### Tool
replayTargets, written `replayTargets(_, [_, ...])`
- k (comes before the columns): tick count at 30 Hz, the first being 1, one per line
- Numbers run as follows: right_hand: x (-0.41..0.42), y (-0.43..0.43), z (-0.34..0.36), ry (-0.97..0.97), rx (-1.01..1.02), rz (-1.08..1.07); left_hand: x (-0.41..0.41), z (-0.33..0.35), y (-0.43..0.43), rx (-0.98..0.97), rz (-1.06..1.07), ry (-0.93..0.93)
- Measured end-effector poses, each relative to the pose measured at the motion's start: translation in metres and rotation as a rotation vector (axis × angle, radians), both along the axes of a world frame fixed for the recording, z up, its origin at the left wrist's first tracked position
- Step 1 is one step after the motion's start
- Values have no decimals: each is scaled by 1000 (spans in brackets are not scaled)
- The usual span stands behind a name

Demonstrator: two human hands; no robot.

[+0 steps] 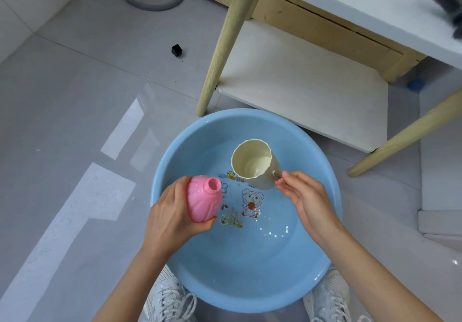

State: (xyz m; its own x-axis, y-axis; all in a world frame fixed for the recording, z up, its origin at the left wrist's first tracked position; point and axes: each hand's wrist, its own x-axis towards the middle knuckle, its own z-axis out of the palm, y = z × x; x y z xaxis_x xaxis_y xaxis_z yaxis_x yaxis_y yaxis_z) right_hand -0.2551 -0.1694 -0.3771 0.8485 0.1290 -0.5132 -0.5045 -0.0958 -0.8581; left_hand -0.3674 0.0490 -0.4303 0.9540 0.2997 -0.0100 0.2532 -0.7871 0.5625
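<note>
Grey tile floor, work happens low over a basin. Pink bottle [201, 200] hangs above the basin's left side, uncapped, mouth angled up toward the cup, with the left hand [170, 219] wrapped round its body. Cream cup [255, 164] is just right and far of it, tilted, some water inside; the right hand [305, 196] pinches its handle. Likely a cup-to-bottle fill: put the lip over the narrow mouth, pour thin, and stay above the blue basin [250, 271], which holds shallow water.
</note>
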Motion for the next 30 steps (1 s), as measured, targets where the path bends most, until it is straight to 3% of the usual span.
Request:
replayTargets(4, [-6, -3, -36, -55, -178, 28, 2, 2, 1, -67, 46, 17])
replayTargets(16, [-16, -15, -111, -495, -504, 132, 10, 17, -7, -380, 89, -1])
replayTargets(22, [-18, -17, -121, -558, -674, 274, 19, 29, -16, -572, 108, -27])
replayTargets(30, [-17, -19, -97, -603, -814, 383, 26, 48, -24, -660, 148, -61])
